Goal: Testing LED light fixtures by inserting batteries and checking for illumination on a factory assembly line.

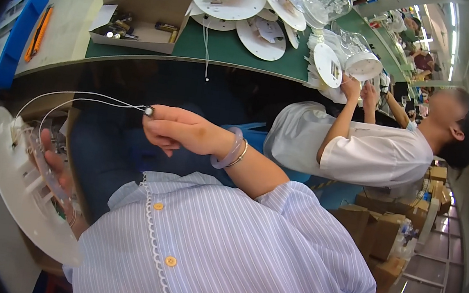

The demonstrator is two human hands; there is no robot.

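At the left, my left hand (pixel 57 163) holds a white round plate (pixel 20 179) on edge, its fingers partly hidden behind the plate and the parts on it. Two thin white wires (pixel 80 94) arch from the plate over to my right hand (pixel 181 130). That hand is closed, pinching the wires' far end, where a small dark piece with a silvery face (pixel 148 111) shows at the fingertips. The exact kind of that piece cannot be made out. Both hands are in front of my body, below the bench edge.
On the green bench (pixel 239 62) stands an open cardboard box (pixel 147 1) with several batteries (pixel 121 26). Further right lie stacked white round plates (pixel 228 8) and clear covers (pixel 325 5). A blue tray (pixel 23 32) and orange cutter (pixel 39 33) lie left. A co-worker (pixel 374 152) sits at the right.
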